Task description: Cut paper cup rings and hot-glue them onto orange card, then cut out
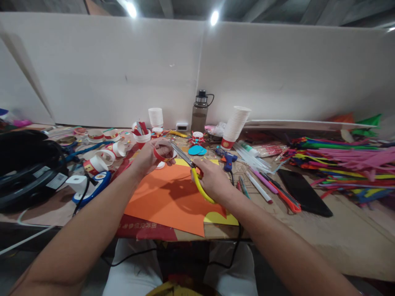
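One paper ring (pixel 160 157), probably light, crushable and best held by its rim, sits pinched in our left hand (pixel 148 157) above the orange sheet's (pixel 163 197) far end, our right hand (pixel 214 179) gripping yellow-handled scissors (pixel 187 159)!

Yellow-handled scissors (pixel 186 156) slant at a held paper ring (pixel 159 157) — red outside, pale inside

Smooth metal scissor blades (pixel 182 154)
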`<control>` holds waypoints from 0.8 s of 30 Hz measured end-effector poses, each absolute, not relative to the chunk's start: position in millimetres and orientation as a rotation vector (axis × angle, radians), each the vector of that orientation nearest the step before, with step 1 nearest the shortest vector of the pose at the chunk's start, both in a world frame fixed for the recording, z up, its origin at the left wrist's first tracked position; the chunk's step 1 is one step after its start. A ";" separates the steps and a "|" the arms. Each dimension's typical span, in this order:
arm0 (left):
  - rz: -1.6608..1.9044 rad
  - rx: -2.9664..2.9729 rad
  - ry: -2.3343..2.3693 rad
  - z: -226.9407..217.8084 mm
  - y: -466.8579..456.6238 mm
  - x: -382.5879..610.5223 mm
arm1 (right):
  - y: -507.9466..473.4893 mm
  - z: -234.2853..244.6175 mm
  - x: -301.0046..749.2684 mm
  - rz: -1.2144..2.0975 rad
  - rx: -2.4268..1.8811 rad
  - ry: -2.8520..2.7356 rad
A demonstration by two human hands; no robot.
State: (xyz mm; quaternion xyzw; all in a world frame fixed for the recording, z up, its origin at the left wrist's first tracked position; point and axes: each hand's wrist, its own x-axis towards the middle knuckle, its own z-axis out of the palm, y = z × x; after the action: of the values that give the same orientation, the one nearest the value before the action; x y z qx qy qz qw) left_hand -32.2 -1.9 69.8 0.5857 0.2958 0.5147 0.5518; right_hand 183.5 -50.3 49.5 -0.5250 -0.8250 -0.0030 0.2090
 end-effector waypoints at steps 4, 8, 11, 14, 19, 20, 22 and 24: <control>1.180 1.433 0.703 69.8 0.1 -35.0 | -50.6 50.5 183.3 0.002 -1.452 -2.301; 1.153 1.415 0.695 68.0 2.6 -37.1 | -51.1 51.7 182.9 0.032 -1.426 -2.299; 1.137 1.393 0.693 67.2 4.0 -38.3 | -51.6 52.2 182.7 0.067 -1.425 -2.288; 1.113 1.369 0.684 66.2 5.7 -40.2 | -51.9 51.9 182.8 0.085 -1.412 -2.285; 1.110 1.376 0.680 66.1 7.4 -42.7 | -49.2 48.8 183.5 0.156 -1.319 -2.229; 1.123 1.387 0.686 66.7 7.1 -42.5 | -47.8 47.9 184.0 0.184 -1.298 -2.208; 1.165 1.403 0.688 68.5 5.8 -41.3 | -44.0 46.3 185.4 0.241 -1.264 -2.162; 1.219 1.417 0.685 70.1 4.3 -39.4 | -39.6 45.0 187.3 0.312 -1.266 -2.099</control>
State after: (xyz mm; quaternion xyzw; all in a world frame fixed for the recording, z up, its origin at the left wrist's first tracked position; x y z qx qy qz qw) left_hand -39.4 4.3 70.1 0.5971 0.2886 0.5138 0.5442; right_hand 187.3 -39.6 45.0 -0.4838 -0.8022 0.1191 0.3289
